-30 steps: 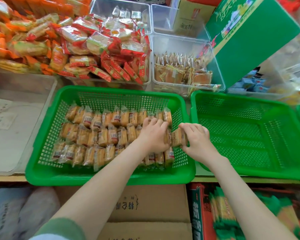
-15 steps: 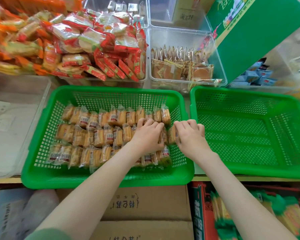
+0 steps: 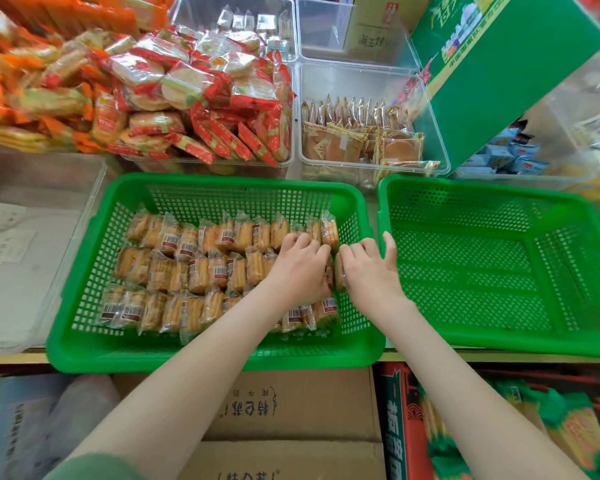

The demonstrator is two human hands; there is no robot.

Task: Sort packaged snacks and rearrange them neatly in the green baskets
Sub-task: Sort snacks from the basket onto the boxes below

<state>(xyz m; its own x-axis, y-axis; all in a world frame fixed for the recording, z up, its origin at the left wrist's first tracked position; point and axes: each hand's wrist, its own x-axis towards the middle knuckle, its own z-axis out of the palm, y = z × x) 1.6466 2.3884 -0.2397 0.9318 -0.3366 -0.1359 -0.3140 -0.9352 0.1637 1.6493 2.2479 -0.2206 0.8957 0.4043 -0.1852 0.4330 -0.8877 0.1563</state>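
The two hands have drawn together since a second ago: the right hand (image 3: 369, 271), which was out over the wall between the two baskets, has come in, and the end packet (image 3: 337, 276) it carried is now sandwiched between it and the left hand (image 3: 300, 271).

Both hands sit at the right end of the left basket (image 3: 222, 358), over the middle row of the biscuit packets (image 3: 194, 268). The left hand is knuckles-up, fingers curled down onto the packets at the far side of its reach. The right hand's fingers are bent downward too, apart from the little finger, which sticks out straight above the basket's right wall. The backs of the hands hide what is under them, so I cannot tell whether either one pinches a packet or only presses on it.

The end packet stands on edge, long axis running near to far like its neighbours, while the rows run left to right. It lies just right of the left fingers and against the thumb side of the right hand, which is the nearer one to the remaining gap by the right wall. Seating it there looks like the step in hand. The right basket (image 3: 499, 344) holds nothing yet.
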